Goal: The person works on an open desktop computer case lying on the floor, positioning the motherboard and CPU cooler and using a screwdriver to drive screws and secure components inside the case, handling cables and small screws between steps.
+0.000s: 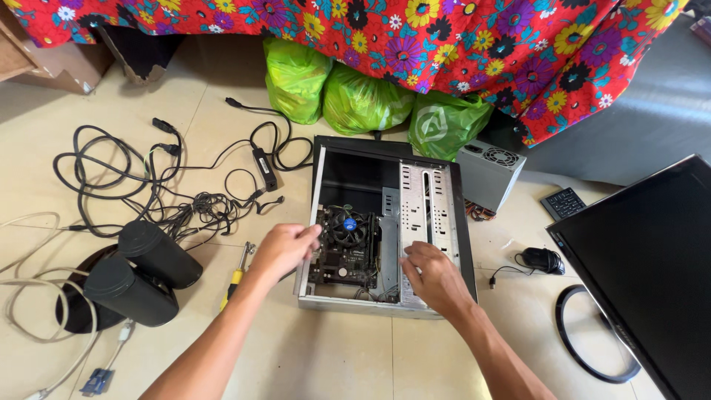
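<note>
open computer case (385,222) on floor: left hand (285,250) fingers curled at the motherboard (344,255) edge, right hand (433,278) fingers bent on the drive cage (426,204); best handled by board edges only, lifted level.

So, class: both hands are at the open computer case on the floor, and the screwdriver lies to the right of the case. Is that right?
Not quite. The head view shows the screwdriver lying left of the open computer case, beside the left hand. The right hand is at the case too.

Pale tiled floor (326,355); floral bedcover (444,44) above.
</note>
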`<control>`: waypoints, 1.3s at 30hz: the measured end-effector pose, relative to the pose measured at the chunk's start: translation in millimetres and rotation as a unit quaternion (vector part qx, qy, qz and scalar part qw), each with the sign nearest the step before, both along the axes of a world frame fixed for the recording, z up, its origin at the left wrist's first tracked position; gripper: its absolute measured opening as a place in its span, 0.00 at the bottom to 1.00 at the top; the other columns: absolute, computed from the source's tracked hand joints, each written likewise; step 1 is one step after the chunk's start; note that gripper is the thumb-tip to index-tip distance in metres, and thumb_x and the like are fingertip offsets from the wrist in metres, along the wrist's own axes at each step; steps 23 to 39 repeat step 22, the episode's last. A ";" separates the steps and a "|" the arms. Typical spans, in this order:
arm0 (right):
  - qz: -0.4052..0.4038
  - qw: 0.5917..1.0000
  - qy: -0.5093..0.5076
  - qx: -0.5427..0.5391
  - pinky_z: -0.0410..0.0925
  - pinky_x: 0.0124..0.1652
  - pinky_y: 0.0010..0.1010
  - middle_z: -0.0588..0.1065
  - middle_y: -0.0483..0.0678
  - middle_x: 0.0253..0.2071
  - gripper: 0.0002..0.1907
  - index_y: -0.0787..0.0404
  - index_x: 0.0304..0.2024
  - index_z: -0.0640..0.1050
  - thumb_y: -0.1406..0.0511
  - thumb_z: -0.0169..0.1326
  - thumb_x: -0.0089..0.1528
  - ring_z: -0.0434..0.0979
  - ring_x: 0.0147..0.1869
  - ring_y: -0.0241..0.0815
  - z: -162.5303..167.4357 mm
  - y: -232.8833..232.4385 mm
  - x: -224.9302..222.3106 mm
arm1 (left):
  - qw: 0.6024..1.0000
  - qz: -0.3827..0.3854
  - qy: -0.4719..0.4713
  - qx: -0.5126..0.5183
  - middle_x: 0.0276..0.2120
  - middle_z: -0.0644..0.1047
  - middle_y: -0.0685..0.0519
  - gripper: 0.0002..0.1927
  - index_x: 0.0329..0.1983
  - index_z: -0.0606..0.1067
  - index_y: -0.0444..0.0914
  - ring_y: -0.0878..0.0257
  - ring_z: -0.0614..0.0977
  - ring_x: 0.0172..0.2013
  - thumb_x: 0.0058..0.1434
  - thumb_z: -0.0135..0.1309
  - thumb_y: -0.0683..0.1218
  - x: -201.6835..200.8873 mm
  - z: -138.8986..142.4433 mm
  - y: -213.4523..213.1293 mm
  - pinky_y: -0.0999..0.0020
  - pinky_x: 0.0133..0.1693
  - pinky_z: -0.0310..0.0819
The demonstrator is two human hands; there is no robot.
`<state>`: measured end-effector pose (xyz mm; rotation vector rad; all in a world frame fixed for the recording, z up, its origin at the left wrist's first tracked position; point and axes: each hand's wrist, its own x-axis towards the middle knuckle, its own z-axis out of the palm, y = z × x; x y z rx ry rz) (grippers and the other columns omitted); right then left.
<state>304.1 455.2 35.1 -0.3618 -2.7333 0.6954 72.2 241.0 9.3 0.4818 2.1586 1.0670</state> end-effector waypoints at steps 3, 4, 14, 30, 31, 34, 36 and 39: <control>-0.001 1.000 0.006 0.019 0.72 0.51 0.39 0.81 0.54 0.49 0.07 0.67 0.32 0.82 0.67 0.59 0.60 0.80 0.53 0.55 2.5 -0.8 -0.8 | 0.996 0.012 -0.010 0.088 0.26 0.81 0.55 0.08 0.36 0.83 0.37 0.68 0.77 0.26 0.59 0.58 0.45 4.6 -1.5 -21.4 0.70 0.29 0.71; -0.003 1.000 0.014 0.017 0.72 0.51 0.39 0.80 0.54 0.50 0.06 0.66 0.36 0.83 0.69 0.59 0.59 0.79 0.54 0.55 2.1 -2.3 0.5 | 0.994 0.010 0.019 0.104 0.25 0.81 0.56 0.08 0.35 0.83 0.37 0.69 0.77 0.26 0.58 0.59 0.46 8.0 -4.1 -26.2 0.71 0.30 0.72; 0.034 0.996 0.072 0.028 0.73 0.50 0.39 0.80 0.54 0.48 0.07 0.67 0.35 0.83 0.69 0.61 0.56 0.79 0.55 0.55 -19.5 -17.6 -4.9 | 0.999 0.039 0.007 -0.003 0.18 0.75 0.51 0.25 0.26 0.79 0.34 0.65 0.73 0.21 0.67 0.57 0.59 50.9 8.8 -35.7 0.68 0.27 0.65; 0.008 1.000 0.007 -0.024 0.74 0.51 0.38 0.81 0.52 0.47 0.08 0.67 0.39 0.80 0.69 0.53 0.63 0.82 0.51 0.50 -22.1 -13.8 -13.5 | 0.992 0.043 0.029 0.118 0.21 0.76 0.53 0.10 0.30 0.78 0.36 0.68 0.74 0.23 0.64 0.49 0.44 55.4 -39.2 -56.6 0.69 0.27 0.68; 0.008 1.000 0.007 -0.024 0.74 0.51 0.38 0.81 0.52 0.47 0.08 0.67 0.39 0.80 0.69 0.53 0.63 0.82 0.51 0.50 -22.1 -13.8 -13.5 | 0.992 0.043 0.029 0.118 0.21 0.76 0.53 0.10 0.30 0.78 0.36 0.68 0.74 0.23 0.64 0.49 0.44 55.4 -39.2 -56.6 0.69 0.27 0.68; 0.008 1.000 0.007 -0.024 0.74 0.51 0.38 0.81 0.52 0.47 0.08 0.67 0.39 0.80 0.69 0.53 0.63 0.82 0.51 0.50 -22.1 -13.8 -13.5 | 0.992 0.043 0.029 0.118 0.21 0.76 0.53 0.10 0.30 0.78 0.36 0.68 0.74 0.23 0.64 0.49 0.44 55.4 -39.2 -56.6 0.69 0.27 0.68; 0.008 1.000 0.007 -0.024 0.74 0.51 0.38 0.81 0.52 0.47 0.08 0.67 0.39 0.80 0.69 0.53 0.63 0.82 0.51 0.50 -22.1 -13.8 -13.5 | 0.992 0.043 0.029 0.118 0.21 0.76 0.53 0.10 0.30 0.78 0.36 0.68 0.74 0.23 0.64 0.49 0.44 55.4 -39.2 -56.6 0.69 0.27 0.68; 0.008 1.000 0.007 -0.024 0.74 0.51 0.38 0.81 0.52 0.47 0.08 0.67 0.39 0.80 0.69 0.53 0.63 0.82 0.51 0.50 -22.1 -13.8 -13.5 | 0.992 0.043 0.029 0.118 0.21 0.76 0.53 0.10 0.30 0.78 0.36 0.68 0.74 0.23 0.64 0.49 0.44 55.4 -39.2 -56.6 0.69 0.27 0.68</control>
